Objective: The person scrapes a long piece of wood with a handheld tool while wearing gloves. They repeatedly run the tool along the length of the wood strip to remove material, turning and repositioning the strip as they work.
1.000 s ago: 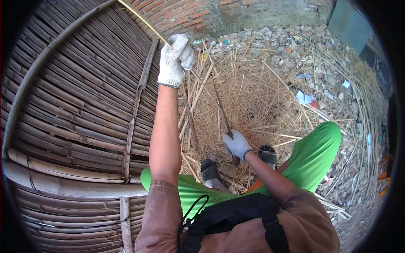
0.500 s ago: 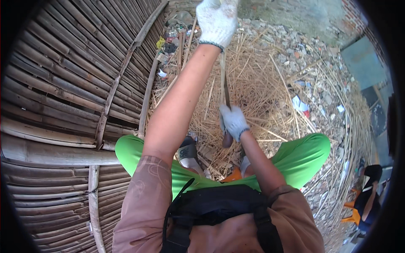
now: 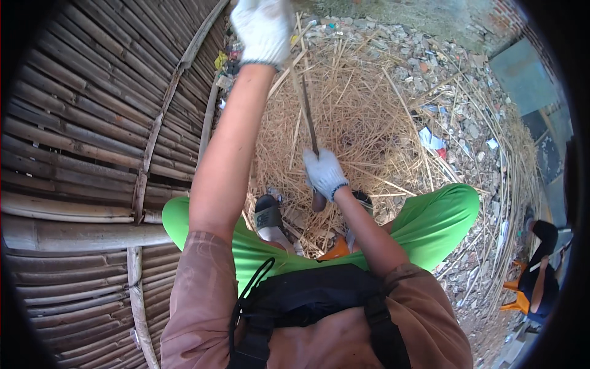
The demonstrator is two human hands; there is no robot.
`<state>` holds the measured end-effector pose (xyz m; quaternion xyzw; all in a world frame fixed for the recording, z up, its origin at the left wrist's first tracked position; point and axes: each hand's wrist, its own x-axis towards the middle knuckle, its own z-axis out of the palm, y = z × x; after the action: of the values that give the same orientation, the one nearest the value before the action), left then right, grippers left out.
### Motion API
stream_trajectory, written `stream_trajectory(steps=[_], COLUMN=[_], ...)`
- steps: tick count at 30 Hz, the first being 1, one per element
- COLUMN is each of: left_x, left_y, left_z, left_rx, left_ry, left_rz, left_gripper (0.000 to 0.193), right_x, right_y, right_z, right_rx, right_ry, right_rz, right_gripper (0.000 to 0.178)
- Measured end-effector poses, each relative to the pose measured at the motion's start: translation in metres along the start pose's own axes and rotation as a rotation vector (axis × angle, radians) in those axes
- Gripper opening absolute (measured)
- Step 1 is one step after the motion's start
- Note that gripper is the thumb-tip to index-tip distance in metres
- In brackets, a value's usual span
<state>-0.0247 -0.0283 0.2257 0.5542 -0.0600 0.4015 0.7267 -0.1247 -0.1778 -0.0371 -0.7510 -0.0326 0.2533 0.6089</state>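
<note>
At the top edge, my left hand [image 3: 263,32] wears a white knitted glove and is closed on a thin pale bamboo strip [image 3: 295,80]. Its fingertips are partly cut off by the frame. The strip slants down toward my right hand [image 3: 325,173], also gloved in white, between my knees. That hand grips a long knife: its narrow dark blade [image 3: 308,117] points away from me alongside the strip, and the brown butt of its handle [image 3: 318,202] sticks out below the glove. Whether blade and strip touch I cannot tell.
Straw-like shavings [image 3: 362,111] cover the ground ahead, with rubble [image 3: 467,126] around them. A wall of bamboo poles [image 3: 80,123] stands close on my left. At far right, another person's arm [image 3: 538,289] shows beside an orange stool [image 3: 515,296].
My left hand has swung left with the bamboo strip. My right hand and the knife have shifted slightly left, and the blade now tilts more to the left. The view has shifted a little too.
</note>
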Motion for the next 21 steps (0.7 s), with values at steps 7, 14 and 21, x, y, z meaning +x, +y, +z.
stream_trajectory(steps=[7, 14, 21], left_x=[0.006, 0.003, 0.006], left_y=[0.010, 0.013, 0.014], left_z=[-0.044, -0.036, -0.061], left_rx=[-0.413, -0.450, -0.490], left_ry=[-0.606, -0.602, -0.744], left_rz=[-0.137, -0.116, -0.134], left_gripper=[0.036, 0.033, 0.036], right_x=[-0.017, -0.013, -0.027], right_y=[-0.075, -0.046, -0.089], right_z=[0.003, 0.011, -0.010], right_rx=[-0.112, -0.350, -0.266], right_ry=[-0.035, 0.079, -0.050], right_rz=[-0.207, -0.346, -0.291], right_gripper=[0.052, 0.054, 0.050])
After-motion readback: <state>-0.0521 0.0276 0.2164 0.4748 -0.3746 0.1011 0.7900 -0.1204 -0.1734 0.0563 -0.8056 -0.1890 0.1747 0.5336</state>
